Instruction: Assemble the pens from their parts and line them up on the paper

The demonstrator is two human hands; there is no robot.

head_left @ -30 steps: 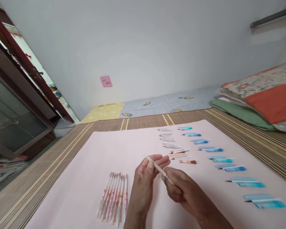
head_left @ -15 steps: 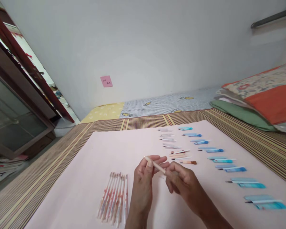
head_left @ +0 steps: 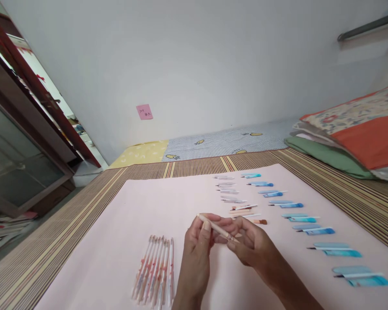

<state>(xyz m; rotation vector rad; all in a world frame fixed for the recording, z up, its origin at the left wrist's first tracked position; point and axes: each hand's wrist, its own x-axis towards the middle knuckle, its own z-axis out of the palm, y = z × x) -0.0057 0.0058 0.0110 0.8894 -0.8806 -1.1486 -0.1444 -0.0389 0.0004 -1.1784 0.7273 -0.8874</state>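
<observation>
Far left: row of pens (head_left: 152,271) on the pink sheet (head_left: 93,245), look finished. Left hand (head_left: 195,247): fingers pinching upper end of peach pen (head_left: 217,228). Right hand (head_left: 257,243): fingers closed on its lower end; looks mid-assembly. Beyond: peach-brown pieces (head_left: 242,211), pale pieces (head_left: 234,201). Far right: blue sets (head_left: 326,231) in separate parts, presumably not done.

the left hand (head_left: 195,245) pinches the left end of the pen (head_left: 215,227) — left thumb (head_left: 204,234) laid on top, fingers (head_left: 213,216) extended behind it. the right hand (head_left: 254,241) grips the pen's right end with its right thumb (head_left: 241,250) and bent fingers. both forearms come from the pen's near side — left forearm (head_left: 188,297) steep, right forearm (head_left: 287,277) slanting.
</observation>
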